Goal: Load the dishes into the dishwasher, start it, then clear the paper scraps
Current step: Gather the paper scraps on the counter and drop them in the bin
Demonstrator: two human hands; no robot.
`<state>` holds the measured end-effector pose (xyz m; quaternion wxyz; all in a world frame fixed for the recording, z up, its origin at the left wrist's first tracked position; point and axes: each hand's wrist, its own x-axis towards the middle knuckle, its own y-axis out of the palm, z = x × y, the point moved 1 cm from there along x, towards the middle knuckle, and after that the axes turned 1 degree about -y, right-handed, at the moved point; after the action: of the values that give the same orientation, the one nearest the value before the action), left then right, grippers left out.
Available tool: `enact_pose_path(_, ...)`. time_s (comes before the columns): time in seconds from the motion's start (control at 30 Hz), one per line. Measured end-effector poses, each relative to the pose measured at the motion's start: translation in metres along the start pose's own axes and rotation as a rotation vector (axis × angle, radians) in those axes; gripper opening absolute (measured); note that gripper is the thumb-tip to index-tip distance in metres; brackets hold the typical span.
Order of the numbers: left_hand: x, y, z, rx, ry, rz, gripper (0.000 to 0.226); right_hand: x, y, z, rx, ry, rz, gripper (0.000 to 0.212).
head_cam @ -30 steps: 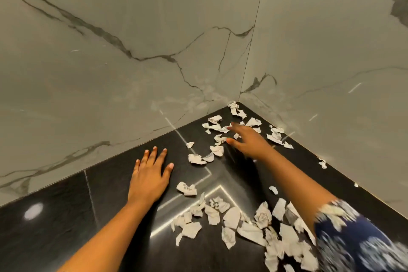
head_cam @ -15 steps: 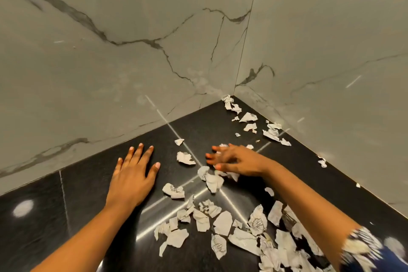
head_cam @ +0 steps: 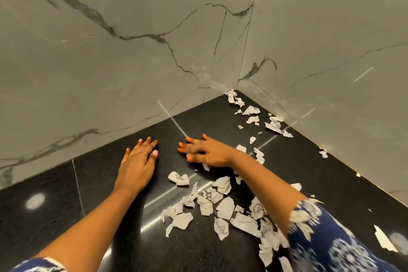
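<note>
Head camera, from my remote seat: left hand [head_cam: 136, 166] lies flat on the black table [head_cam: 55, 216], grip released; right hand [head_cam: 209, 152] rests just beside it, fingers splayed, grip also released. Paper scraps [head_cam: 223, 206] litter the near right and trail toward the far corner.

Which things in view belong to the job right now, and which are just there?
Job:
scrap pile
corner scraps
wall scraps
left hand, flat on the surface
right hand, fingers spread

Just there:
black surface
marble walls

free: bare black surface [head_cam: 55, 210] left of paper scraps [head_cam: 224, 207] | blocked: marble walls [head_cam: 110, 62] close far corner
</note>
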<state>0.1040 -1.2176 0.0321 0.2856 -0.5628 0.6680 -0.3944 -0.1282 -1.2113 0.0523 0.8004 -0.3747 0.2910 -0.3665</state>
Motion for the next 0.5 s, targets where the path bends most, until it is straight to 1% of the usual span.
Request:
enact_pose_path(0.1,-0.004,0.000,-0.001,0.073,0.060,0.059,0.049,-0.058,0.005,0.002,0.032,-0.024,0.078,0.039)
enact_pose_path(0.17,-0.009,0.001,-0.005,0.162,0.119,0.150,0.065,-0.088,-0.002,0.003,0.105,0.046,0.130,0.030)
enact_pose_path(0.2,-0.012,0.004,-0.012,0.220,0.146,0.176,0.076,-0.101,-0.009,0.001,0.168,0.088,0.077,0.028)
enact_pose_path(0.23,-0.014,0.007,-0.019,0.269,0.157,0.182,0.086,-0.111,-0.018,0.000,0.252,0.123,-0.046,0.032)
enact_pose_path(0.3,-0.021,0.017,-0.036,0.305,0.129,0.161,0.096,-0.119,-0.033,-0.012,0.407,0.194,-0.390,0.040)
enact_pose_path(0.33,-0.026,0.023,-0.047,0.303,0.124,0.156,0.098,-0.118,-0.042,-0.027,0.396,0.238,-0.555,0.037)
enact_pose_path(0.37,-0.029,0.031,-0.061,0.300,0.140,0.160,0.099,-0.115,-0.053,-0.046,0.302,0.295,-0.681,0.031)
enact_pose_path(0.4,-0.034,0.038,-0.075,0.306,0.177,0.183,0.097,-0.108,-0.066,-0.068,0.177,0.364,-0.741,0.028)
enact_pose_path(0.43,-0.038,0.046,-0.087,0.311,0.237,0.216,0.093,-0.101,-0.079,-0.089,0.083,0.423,-0.740,0.029)
enact_pose_path(0.5,-0.043,0.057,-0.106,0.314,0.389,0.307,0.090,-0.083,-0.095,-0.121,0.016,0.507,-0.626,0.041)
